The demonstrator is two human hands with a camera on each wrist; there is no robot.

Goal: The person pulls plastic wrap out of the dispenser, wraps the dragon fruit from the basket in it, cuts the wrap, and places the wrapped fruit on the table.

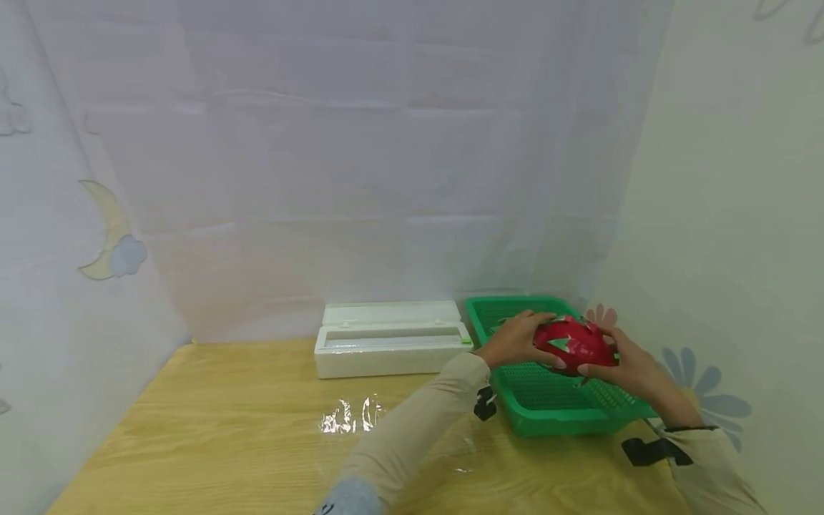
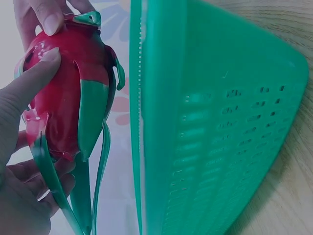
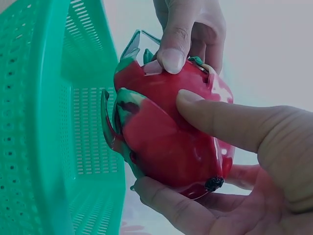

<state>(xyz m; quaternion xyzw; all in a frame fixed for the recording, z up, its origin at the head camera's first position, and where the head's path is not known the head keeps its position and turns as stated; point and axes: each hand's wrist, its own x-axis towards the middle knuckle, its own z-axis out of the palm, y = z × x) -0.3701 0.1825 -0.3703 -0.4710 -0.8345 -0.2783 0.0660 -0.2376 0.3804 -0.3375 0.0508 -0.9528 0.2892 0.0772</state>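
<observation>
A red dragon fruit (image 1: 576,345) with green-tipped scales is held between both hands above the green basket (image 1: 560,415). My left hand (image 1: 518,341) grips its left end, thumb laid along the red skin in the left wrist view. On the other end, my right hand (image 1: 634,365) holds it with the thumb on top and fingers curled beneath. The right wrist view shows the dragon fruit (image 3: 166,132) close up, with a dark stub at its lower end. Long green scales trail from the fruit (image 2: 68,93) past the left fingers.
Left of the basket, against the back wall, stands a white box (image 1: 393,361) with its lid raised and a pale roll inside. Clear plastic film (image 1: 350,418) glints on the wooden table (image 1: 212,422). A patterned wall (image 1: 714,250) rises close on the right.
</observation>
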